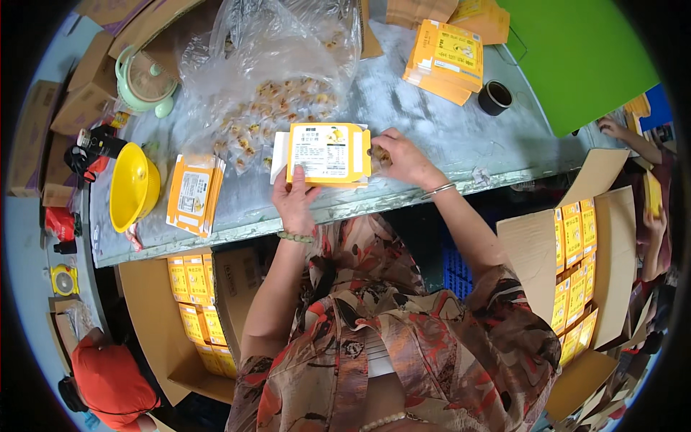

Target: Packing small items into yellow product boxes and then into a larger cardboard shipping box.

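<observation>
A yellow-and-white carton (317, 153) lies nearly flat at the table's front edge, its right end flap open. My left hand (294, 203) grips its lower left side, thumb on the printed face and fingers partly hidden underneath. At the open right end, my right hand (407, 160) pinches a small clear packet (379, 155) with brownish contents, right against the opening. Beyond the carton spreads a loose heap of similar small packets (270, 111), spilling from a big clear plastic bag (288, 43). To the left sits a stack of flattened yellow-and-white cartons (193, 193).
A yellow bowl (134, 187) and a pale green fan (146, 81) stand at the left. More flat cartons (448, 57) and a dark cup (494, 97) are at the back right. Cardboard boxes (144, 302) of filled cartons flank me; other people work left and right.
</observation>
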`<state>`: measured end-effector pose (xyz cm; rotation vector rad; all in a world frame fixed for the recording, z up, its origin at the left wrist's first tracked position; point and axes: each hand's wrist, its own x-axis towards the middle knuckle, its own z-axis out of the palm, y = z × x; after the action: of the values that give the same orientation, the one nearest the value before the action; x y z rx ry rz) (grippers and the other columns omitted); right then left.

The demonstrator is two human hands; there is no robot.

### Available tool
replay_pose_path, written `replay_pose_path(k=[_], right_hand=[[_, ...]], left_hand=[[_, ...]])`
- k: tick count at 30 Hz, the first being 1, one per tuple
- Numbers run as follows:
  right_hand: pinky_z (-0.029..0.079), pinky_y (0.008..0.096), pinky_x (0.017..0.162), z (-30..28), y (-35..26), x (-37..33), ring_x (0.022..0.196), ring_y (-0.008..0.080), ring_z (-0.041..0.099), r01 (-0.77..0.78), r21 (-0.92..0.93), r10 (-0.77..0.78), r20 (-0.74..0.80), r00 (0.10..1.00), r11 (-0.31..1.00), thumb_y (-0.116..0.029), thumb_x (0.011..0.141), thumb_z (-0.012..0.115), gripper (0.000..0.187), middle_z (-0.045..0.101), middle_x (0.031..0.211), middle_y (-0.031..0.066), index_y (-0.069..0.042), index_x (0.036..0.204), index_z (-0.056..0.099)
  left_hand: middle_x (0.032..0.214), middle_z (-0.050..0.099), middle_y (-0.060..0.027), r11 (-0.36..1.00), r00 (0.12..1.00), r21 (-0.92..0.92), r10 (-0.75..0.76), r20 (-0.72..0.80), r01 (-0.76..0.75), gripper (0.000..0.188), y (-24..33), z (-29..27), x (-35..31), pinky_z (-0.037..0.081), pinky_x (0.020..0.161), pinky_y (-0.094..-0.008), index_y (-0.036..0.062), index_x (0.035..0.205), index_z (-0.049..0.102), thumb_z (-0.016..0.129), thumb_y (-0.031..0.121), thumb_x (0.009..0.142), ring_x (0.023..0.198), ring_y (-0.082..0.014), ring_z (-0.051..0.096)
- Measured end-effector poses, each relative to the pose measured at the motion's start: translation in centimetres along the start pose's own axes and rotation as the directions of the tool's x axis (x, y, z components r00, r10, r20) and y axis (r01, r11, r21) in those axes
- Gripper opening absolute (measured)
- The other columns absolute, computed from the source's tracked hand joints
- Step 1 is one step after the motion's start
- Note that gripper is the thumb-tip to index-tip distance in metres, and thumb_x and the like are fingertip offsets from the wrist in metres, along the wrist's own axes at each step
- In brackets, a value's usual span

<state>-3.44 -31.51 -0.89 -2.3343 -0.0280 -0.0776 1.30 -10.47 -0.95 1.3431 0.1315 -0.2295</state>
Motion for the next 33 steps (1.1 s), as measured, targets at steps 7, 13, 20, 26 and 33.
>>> replay_pose_path(k=[7, 13, 20, 26, 33], right_hand=[[0.042, 0.0308, 0.076, 0.3, 0.5, -0.2, 0.089, 0.0256, 0.049, 0.226, 0.264, -0.189, -0.159, 0.969, 0.938, -0.005, 0.056, 0.065, 0.053, 0.045, 0.101, 0.0138, -0.002, 0.105, 0.046], [0.041, 0.0295, 0.081, 0.2, 0.2, -0.4, 0.099, 0.0265, 0.044, -0.055, 0.083, 0.063, -0.098, 0.993, 0.995, -0.002, 0.059, 0.062, 0.060, 0.040, 0.110, 0.0141, 0.000, 0.113, 0.038], [0.042, 0.0312, 0.077, -0.2, -0.1, -1.7, 0.090, 0.0294, 0.049, 0.100, -0.092, -0.119, -0.220, 0.968, 0.991, -0.005, 0.055, 0.064, 0.055, 0.043, 0.103, 0.0155, 0.000, 0.105, 0.044], [0.043, 0.0241, 0.074, 0.5, 0.1, -1.0, 0.092, 0.0213, 0.049, -0.011, -0.004, 0.011, -0.018, 1.000, 1.000, -0.002, 0.057, 0.065, 0.058, 0.047, 0.101, 0.0121, 0.002, 0.110, 0.041], [0.040, 0.0235, 0.077, 0.3, -1.8, -1.1, 0.099, 0.0145, 0.045, -0.093, 0.843, 0.082, 0.058, 0.995, 0.530, 0.002, 0.073, 0.051, 0.050, 0.044, 0.113, 0.0094, -0.001, 0.119, 0.032]], left_hand=[[0.086, 0.057, -0.0096, 0.974, 0.995, -0.207, -0.078, 0.065, 0.090, 0.023, -0.3, -0.5, -0.3, 0.050, 0.056, -0.0289, 0.0040, 0.100, 0.047, 0.046, 0.018, 0.082, 0.071, -0.0191, 0.058], [0.088, 0.056, -0.0091, 0.981, 0.999, -0.189, -0.039, -0.001, 0.038, 0.026, -0.6, -0.3, -0.7, 0.050, 0.056, -0.0281, 0.0048, 0.103, 0.045, 0.047, 0.019, 0.082, 0.071, -0.0184, 0.058], [0.088, 0.056, -0.0076, 0.998, 0.999, -0.057, 0.036, -0.026, -0.038, 0.029, 0.0, -0.5, -0.8, 0.049, 0.056, -0.0244, 0.0054, 0.104, 0.044, 0.050, 0.022, 0.081, 0.071, -0.0154, 0.057], [0.087, 0.054, -0.0056, 0.997, 1.000, -0.079, -0.023, 0.003, 0.023, 0.034, -0.6, 1.1, -0.8, 0.049, 0.055, -0.0230, 0.0040, 0.105, 0.045, 0.054, 0.023, 0.078, 0.071, -0.0124, 0.055], [0.092, 0.054, -0.0098, 0.947, 0.987, -0.281, -0.136, 0.091, 0.156, 0.031, -0.5, 0.9, -1.1, 0.050, 0.059, -0.0282, 0.0037, 0.104, 0.042, 0.050, 0.020, 0.080, 0.077, -0.0186, 0.056]])
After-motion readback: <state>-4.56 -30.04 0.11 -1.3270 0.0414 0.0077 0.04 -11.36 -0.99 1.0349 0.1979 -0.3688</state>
